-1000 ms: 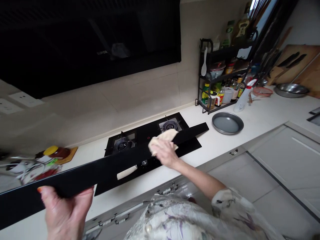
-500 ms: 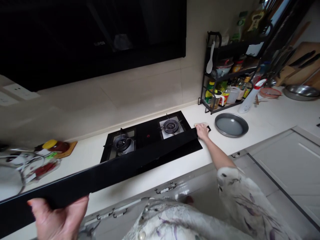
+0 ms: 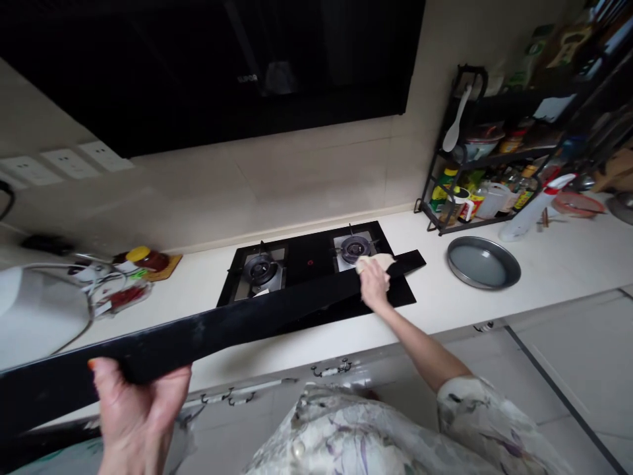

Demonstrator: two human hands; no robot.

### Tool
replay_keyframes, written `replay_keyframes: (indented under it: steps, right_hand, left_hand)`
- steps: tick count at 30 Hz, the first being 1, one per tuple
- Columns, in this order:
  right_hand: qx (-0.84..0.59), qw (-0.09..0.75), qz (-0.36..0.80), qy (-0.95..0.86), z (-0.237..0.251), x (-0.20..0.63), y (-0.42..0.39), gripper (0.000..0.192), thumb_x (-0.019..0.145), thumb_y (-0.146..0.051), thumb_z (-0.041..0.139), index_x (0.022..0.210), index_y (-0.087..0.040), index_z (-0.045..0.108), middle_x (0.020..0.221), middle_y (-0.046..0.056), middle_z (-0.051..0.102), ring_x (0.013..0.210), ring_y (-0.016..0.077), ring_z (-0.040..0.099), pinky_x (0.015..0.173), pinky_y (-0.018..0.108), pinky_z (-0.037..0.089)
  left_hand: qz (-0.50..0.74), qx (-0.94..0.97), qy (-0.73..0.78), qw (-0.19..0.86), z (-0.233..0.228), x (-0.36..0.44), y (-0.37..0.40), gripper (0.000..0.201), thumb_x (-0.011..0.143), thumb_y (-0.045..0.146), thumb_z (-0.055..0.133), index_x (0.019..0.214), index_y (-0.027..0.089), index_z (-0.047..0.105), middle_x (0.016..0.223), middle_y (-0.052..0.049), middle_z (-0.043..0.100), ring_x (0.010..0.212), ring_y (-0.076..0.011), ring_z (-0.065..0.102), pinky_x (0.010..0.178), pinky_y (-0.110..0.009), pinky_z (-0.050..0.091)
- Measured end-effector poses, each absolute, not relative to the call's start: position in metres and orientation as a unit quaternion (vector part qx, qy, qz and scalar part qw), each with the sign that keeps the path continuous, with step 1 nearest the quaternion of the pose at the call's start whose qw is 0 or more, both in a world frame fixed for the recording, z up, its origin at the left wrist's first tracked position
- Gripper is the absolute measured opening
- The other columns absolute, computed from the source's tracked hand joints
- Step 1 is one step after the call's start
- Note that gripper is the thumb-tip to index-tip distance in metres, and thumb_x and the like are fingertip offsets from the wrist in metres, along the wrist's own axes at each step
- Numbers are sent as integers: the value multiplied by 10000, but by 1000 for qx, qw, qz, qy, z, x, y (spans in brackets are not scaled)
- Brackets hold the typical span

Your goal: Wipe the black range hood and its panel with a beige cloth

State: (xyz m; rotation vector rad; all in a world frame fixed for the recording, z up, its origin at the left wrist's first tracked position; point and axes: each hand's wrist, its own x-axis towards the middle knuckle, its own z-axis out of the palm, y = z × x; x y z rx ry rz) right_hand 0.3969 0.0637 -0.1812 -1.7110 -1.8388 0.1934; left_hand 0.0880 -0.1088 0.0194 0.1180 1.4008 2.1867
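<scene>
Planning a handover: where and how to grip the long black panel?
Grip the panel at its free middle span, from below, pinching across the narrow width as the left hand does at the near end. It is long, flat and thin; the right hand presses a cloth on the far end.

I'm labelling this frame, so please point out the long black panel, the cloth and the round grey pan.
long black panel (image 3: 237, 330), head view, middle of its face.
cloth (image 3: 376, 261), head view, part showing past the right hand's fingers.
round grey pan (image 3: 482, 263), head view, its flat bottom.

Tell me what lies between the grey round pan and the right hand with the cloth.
In the head view, only bare white countertop lies between the grey round pan and the right hand; the black panel's tip ends short.
</scene>
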Motion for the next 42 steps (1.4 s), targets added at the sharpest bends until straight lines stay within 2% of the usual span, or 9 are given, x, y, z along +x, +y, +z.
replay_keyframes:
  steps: [5, 11, 17, 21, 25, 27, 31, 37, 42]
  right_hand:
    - [-372, 340, 25, -863, -132, 261, -16, 503, 1062, -408, 488, 1530, -260, 597, 1598, 102, 538, 1496, 321, 407, 1094, 494, 461]
    - [-212, 350, -87, -908, -75, 203, -51, 523, 1104, -401, 451, 1625, -355, 456, 1664, 52, 445, 1493, 267, 385, 1129, 437, 436]
    - [-373, 287, -6, -882, -132, 291, 13, 441, 1057, -460, 549, 1445, -291, 675, 1383, 110, 676, 1209, 291, 557, 1007, 464, 430]
    - [-571, 273, -8, -774, -159, 406, 59, 300, 1080, -268, 484, 1168, -283, 770, 1332, 55, 695, 1120, 198, 612, 969, 366, 478]
    - [-637, 293, -26, -713, -162, 483, 86, 386, 1054, -459, 639, 1329, -190, 666, 1358, 113, 642, 1174, 229, 648, 1018, 436, 577]
    - [-642, 302, -27, -704, -164, 491, 95, 345, 1085, -453, 581, 1270, -183, 690, 1280, 111, 671, 1135, 218, 663, 987, 414, 584]
    - [-603, 346, -36, -718, -172, 438, 94, 533, 1104, -311, 264, 970, -149, 754, 936, 148, 718, 925, 250, 635, 865, 427, 463]
    - [-356, 439, -84, -821, -122, 288, 23, 502, 1092, -307, 305, 1343, -155, 712, 1231, 169, 715, 1066, 283, 594, 903, 414, 365]
    - [-188, 396, -61, -897, -21, 182, -27, 502, 1119, -348, 349, 1494, -127, 598, 1166, 174, 686, 981, 287, 549, 856, 422, 359]
  left_hand:
    - [819, 76, 492, 285, 5, 87, -117, 307, 1011, 532, 591, 1093, 293, 767, 1041, 83, 818, 1424, -196, 574, 1314, -436, 360]
    - [829, 165, 440, 303, -8, 83, -131, 668, 768, 734, 834, 1335, 410, 690, 1244, 86, 790, 1419, -233, 593, 1242, -415, 457]
    - [826, 157, 444, 310, -16, 72, -134, 705, 670, 762, 890, 1234, 364, 749, 1194, 68, 810, 1438, -204, 575, 1173, -291, 506]
    - [828, 119, 424, 346, -25, 61, -133, 537, 829, 738, 779, 1208, 358, 762, 1174, 69, 816, 1404, -200, 610, 1116, -281, 565]
    - [834, 90, 388, 380, -27, 57, -131, 525, 995, 726, 555, 1254, 314, 753, 1193, 28, 815, 1372, -206, 640, 1124, -299, 564]
    - [841, 78, 362, 395, -24, 60, -129, 562, 1052, 698, 454, 1298, 282, 741, 1214, -9, 810, 1366, -202, 645, 1170, -314, 523]
    - [859, 45, 307, 408, -20, 67, -122, 563, 1083, 637, 452, 1350, 228, 733, 1217, -90, 804, 1297, -225, 698, 1218, -365, 477]
    - [854, 63, 239, 459, -30, 62, -116, 500, 1058, 575, 582, 1334, 194, 752, 1183, -120, 809, 1170, -249, 760, 1197, -401, 501]
    - [823, 136, 198, 514, -43, 63, -115, 534, 960, 574, 751, 1342, 202, 743, 1312, -127, 764, 1430, -307, 597, 1263, -461, 429]
